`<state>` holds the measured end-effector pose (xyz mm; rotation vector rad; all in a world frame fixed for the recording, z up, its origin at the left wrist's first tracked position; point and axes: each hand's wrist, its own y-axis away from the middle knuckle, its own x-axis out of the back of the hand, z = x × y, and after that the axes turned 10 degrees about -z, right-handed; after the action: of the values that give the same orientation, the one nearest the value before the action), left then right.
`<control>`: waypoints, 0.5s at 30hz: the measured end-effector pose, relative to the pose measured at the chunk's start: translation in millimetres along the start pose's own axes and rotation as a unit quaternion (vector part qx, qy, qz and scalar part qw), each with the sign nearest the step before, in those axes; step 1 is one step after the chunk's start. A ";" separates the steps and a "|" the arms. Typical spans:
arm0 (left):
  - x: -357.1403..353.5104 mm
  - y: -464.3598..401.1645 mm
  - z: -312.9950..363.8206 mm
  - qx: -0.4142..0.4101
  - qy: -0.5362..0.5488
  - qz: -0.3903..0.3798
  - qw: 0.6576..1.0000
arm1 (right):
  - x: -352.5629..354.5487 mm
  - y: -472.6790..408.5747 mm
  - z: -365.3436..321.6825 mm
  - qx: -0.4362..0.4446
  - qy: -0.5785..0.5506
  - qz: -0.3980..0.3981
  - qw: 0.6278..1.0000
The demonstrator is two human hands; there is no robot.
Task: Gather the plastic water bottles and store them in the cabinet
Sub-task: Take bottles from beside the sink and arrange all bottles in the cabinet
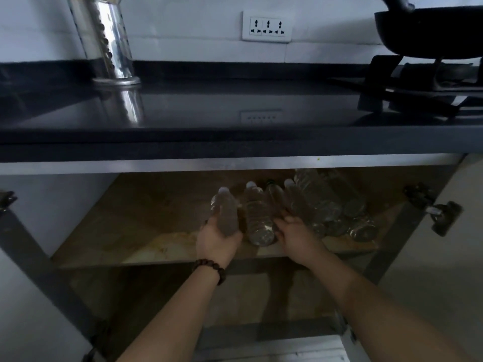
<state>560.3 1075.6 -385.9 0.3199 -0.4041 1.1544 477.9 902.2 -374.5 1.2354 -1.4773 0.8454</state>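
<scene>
Clear plastic bottles (308, 202) lie side by side on the cabinet shelf (136, 246) — white caps rearward.

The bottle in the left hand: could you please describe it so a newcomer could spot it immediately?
Below the dark countertop, the open cabinet's upper shelf holds clear bottles lying in a row. The bottle in the left hand is leftmost, white-capped, and the only one gripped from beneath by the left hand.

Dark desk over a tan shelf of clear bottles

The desk (209, 105) is glossy black; the wall tiles (183, 27) are white with a white socket plate (266, 26) — the pan (428, 30) black, the canister (104, 40) mirror-silver with dotted perforations. Water bottles (258, 215) are clear with white caps on the mottled tan shelf (130, 231); the bead bracelet (210, 270) is dark brown.
</scene>
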 end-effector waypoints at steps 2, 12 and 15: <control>-15.1 8.0 14.4 -0.013 0.089 0.002 0.996 | 5.8 8.2 -0.7 -0.016 -0.024 0.024 0.999; -105.5 -9.8 101.2 -0.121 -0.076 -0.070 0.987 | 44.6 57.1 34.6 -0.045 -0.065 0.213 0.974; -119.0 -16.3 109.0 -0.131 -0.143 -0.119 0.974 | 48.2 51.6 52.6 -0.073 -0.046 0.181 0.980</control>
<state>518.6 924.1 -345.6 0.2953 -0.7430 0.8101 415.4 852.0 -337.9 0.9196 -1.8393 0.9083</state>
